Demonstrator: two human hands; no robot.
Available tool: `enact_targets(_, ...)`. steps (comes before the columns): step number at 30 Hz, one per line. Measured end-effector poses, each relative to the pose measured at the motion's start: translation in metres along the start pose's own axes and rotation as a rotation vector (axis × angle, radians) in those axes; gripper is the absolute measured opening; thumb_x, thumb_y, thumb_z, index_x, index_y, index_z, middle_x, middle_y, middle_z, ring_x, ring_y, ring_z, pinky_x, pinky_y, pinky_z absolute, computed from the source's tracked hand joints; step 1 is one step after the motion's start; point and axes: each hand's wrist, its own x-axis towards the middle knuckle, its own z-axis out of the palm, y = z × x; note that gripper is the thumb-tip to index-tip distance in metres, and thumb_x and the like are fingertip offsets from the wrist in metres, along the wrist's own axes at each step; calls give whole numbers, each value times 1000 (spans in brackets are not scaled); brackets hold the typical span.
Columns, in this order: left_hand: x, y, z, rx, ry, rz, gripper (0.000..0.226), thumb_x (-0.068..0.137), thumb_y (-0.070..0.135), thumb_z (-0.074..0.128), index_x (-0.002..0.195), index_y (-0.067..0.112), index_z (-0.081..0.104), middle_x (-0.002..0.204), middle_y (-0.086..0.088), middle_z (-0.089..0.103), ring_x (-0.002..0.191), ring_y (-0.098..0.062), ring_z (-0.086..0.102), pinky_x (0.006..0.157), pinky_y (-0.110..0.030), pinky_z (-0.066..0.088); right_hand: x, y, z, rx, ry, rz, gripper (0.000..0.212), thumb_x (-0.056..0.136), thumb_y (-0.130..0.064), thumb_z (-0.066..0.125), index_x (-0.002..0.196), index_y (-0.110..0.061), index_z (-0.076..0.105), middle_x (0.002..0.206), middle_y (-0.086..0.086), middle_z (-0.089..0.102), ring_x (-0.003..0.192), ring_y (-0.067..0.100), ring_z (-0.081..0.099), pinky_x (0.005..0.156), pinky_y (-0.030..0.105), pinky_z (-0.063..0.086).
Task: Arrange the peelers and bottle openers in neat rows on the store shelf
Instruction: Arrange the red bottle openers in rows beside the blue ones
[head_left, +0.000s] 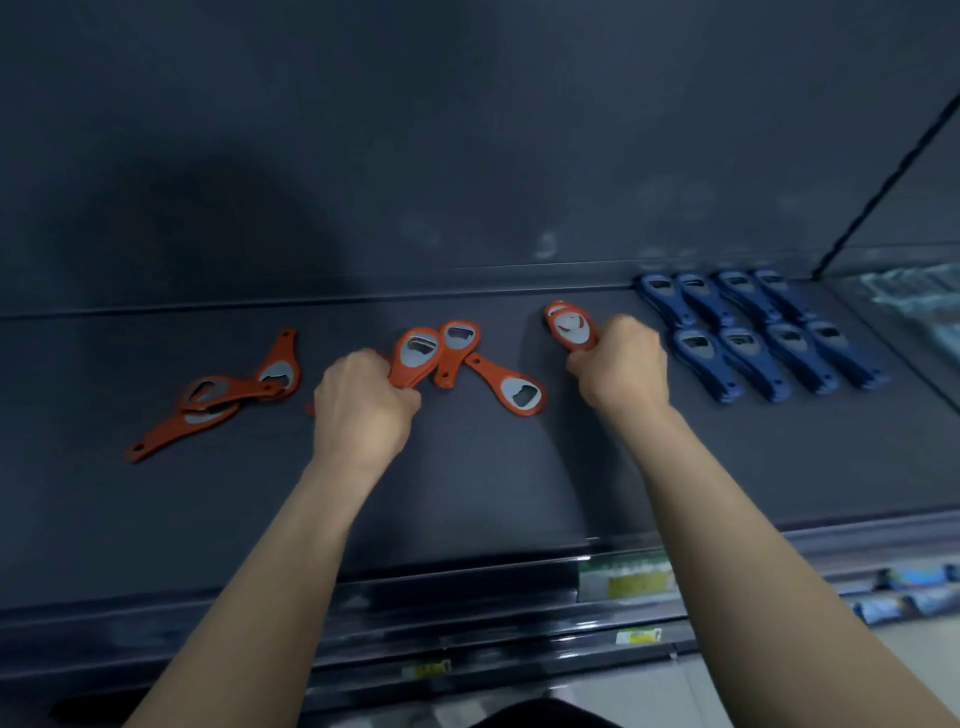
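While both hands work the orange pile: the risks sit mostly around the neat blue block and the loose stack.

Left hand (363, 402): clenched around the handle of an orange opener (415, 356), whose head points toward the back of the shelf (519, 493).

Right hand (621, 366): grasping a small stack of orange openers (571, 325) by the handles; 2 heads show, one atop the other, and whether more lie beneath I cannot tell.

Blue openers (758, 338): already laid in 2 rows of 4 at the right of the shelf, each apparently a stack.

Loose orange openers: 2 lie between the hands (519, 389), crossed at odd angles; a tangled heap (223, 397) lies well to the left.

Risk 1: the right hand is just beside the nearest blue stack, so a wide set-down could nudge that row askew.

Risk 2: the held stack is gripped only at the handles; the heads could fan apart or slide off on release.

Risk 3: lifting the left opener could drag the one touching its head (457, 338).

Risk 4: overlapped pieces in the left heap may snag and come up together.

Peelers: none that I can make out.
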Motion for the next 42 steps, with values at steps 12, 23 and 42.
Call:
enact_targets(12, 9, 30, 20, -128, 16, -85, 19, 78, 11, 66, 84, -7, 66, 76, -18, 67, 57, -20, 50, 48, -28, 39, 46, 3, 11, -4, -40, -2, 22, 84, -13, 58, 101, 2, 58, 111, 20, 59, 105, 37, 55, 73, 33, 45)
enact_targets(23, 13, 39, 29, -154, 70, -61, 12, 77, 7, 66, 76, -5, 66, 72, -18, 66, 66, -28, 59, 65, -34, 49, 45, 12, 18, -112, -58, -115, 26, 89, -14, 57, 109, 1, 51, 115, 21, 57, 109, 37, 52, 79, 35, 43)
enact_targets(42, 20, -17, 9, 102, 149, -113, 10, 80, 1, 56, 85, -3, 63, 81, -16, 60, 70, -25, 46, 60, -34, 39, 0, -30, 29, -284, -329, -395, 33, 83, -20, 63, 111, -5, 53, 116, 13, 52, 117, 31, 37, 80, 33, 40)
